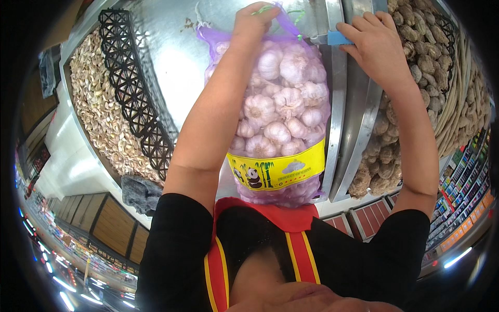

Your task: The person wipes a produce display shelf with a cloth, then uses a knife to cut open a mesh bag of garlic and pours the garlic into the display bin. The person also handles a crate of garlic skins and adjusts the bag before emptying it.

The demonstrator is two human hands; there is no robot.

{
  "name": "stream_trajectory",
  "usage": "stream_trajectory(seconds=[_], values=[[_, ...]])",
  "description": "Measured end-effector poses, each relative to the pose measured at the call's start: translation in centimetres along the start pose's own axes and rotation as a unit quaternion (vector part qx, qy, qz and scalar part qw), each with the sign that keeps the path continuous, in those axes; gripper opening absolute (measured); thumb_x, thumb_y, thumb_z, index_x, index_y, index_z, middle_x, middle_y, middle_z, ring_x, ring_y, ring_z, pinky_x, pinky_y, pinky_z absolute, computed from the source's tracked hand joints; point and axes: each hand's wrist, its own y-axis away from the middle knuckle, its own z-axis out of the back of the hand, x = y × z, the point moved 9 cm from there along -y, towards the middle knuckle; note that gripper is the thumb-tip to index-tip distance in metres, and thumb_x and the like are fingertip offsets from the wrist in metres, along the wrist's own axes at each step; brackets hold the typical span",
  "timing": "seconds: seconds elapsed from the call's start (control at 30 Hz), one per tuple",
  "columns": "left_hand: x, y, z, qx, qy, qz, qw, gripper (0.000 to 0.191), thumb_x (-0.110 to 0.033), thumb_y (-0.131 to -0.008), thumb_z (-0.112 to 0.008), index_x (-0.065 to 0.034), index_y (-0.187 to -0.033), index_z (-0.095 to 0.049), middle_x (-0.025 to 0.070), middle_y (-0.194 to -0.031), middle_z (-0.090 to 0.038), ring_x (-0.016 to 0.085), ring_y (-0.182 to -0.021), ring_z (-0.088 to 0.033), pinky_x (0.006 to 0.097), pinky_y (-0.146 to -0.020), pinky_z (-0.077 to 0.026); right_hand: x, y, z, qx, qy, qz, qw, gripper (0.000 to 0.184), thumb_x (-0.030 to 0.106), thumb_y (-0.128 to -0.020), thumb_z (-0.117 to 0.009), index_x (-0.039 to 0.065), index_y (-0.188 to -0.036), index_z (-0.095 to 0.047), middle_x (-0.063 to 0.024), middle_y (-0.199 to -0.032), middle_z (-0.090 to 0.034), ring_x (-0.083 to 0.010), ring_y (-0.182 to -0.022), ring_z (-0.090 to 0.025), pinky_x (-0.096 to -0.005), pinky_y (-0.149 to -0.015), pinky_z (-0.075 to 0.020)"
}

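A purple mesh bag (278,117) full of garlic bulbs lies in front of me on a metal counter (175,74), with a yellow printed band (280,171) around its lower part. My left hand (255,19) grips the gathered netting at the bag's top, where green tie string (300,37) shows. In my right hand (376,45), just right of the bag's top, is a blue-handled cutting tool (339,38). Its short metal end points left towards the netting; whether it touches cannot be told.
A black plastic lattice divider (126,82) borders loose garlic cloves (101,117) on the left. Metal rails (351,128) run along the right, beside brown taro-like roots (425,62) and long thin roots (456,101). A dark grey cloth (141,193) lies at the counter's lower left.
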Motion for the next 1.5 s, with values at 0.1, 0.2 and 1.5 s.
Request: stream_trajectory(seconds=[0.1,0.2,1.5], values=[[0.1,0.0,0.0,-0.002,-0.001,0.009,1.0,0.007,-0.009,-0.081,-0.069,-0.0096,-0.077,-0.064,-0.0072,-0.06,-0.047,0.006,-0.052,-0.036,0.0241,-0.049,-0.026,0.4,-0.7,0.4,-0.015,0.01,0.016,1.0,0.036,0.019,-0.074,-0.076,0.012,-0.108,-0.064,-0.0033,-0.089,-0.057,-0.0226,-0.096,-0.056,-0.0409,-0.095,-0.039],[0.3,0.0,-0.1,0.0,-0.003,0.017,1.0,0.007,-0.009,-0.081,-0.069,-0.0097,-0.077,-0.064,-0.007,-0.06,-0.047,0.006,-0.052,-0.036,0.0241,-0.049,-0.026,0.8,-1.2,1.3,-0.032,0.018,0.044,0.998,0.037,0.019,-0.074,-0.076,0.012,-0.108,-0.064,-0.0025,-0.087,-0.057,-0.0218,-0.094,-0.055,-0.0393,-0.092,-0.0398],[-3.4,3.2,-5.8,0.216,-0.14,-0.084,0.963,0.022,-0.015,-0.093,-0.058,-0.006,-0.109,-0.07,0.0026,-0.089,-0.068,0.014,-0.075,-0.057,0.0277,-0.074,-0.048,-0.6,1.8,-9.5,-0.195,-0.739,-0.419,0.49,0.017,0.014,-0.081,-0.077,0.001,-0.089,-0.069,-0.0027,-0.077,-0.064,-0.0105,-0.068,-0.057,-0.0252,-0.062,-0.0437]])
